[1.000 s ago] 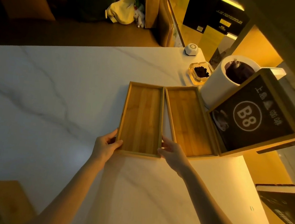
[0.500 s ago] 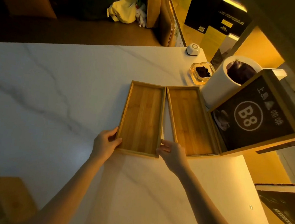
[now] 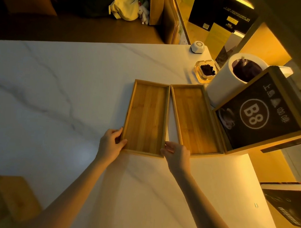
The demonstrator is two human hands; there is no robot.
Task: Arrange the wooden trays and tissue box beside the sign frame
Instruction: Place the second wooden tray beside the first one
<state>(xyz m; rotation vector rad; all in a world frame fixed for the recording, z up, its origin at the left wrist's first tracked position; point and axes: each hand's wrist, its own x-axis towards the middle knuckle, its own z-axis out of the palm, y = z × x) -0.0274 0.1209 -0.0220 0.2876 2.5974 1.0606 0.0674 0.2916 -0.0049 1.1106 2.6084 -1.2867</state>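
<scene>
Two long wooden trays lie side by side on the white marble table (image 3: 57, 91). The right tray (image 3: 193, 119) rests against the wooden sign frame (image 3: 260, 114), which shows "B8" on a dark panel. My left hand (image 3: 111, 143) grips the near left corner of the left tray (image 3: 145, 119). At that tray's near right corner my right hand (image 3: 176, 152) holds the rim, fingers in the gap between the trays. A wooden tissue box (image 3: 5, 199) stands at the table's near left corner, away from both hands.
Behind the sign frame stand a white cylindrical bin (image 3: 227, 82) with a dark liner, a glass ashtray (image 3: 206, 71) and a small white call button (image 3: 197, 47). The table's right edge runs just past the frame. A dark book (image 3: 291, 204) sits off the near right.
The left tray has been turned slightly at its near end so it lies closer to square with the right tray. Both hands stay on its near corners.
</scene>
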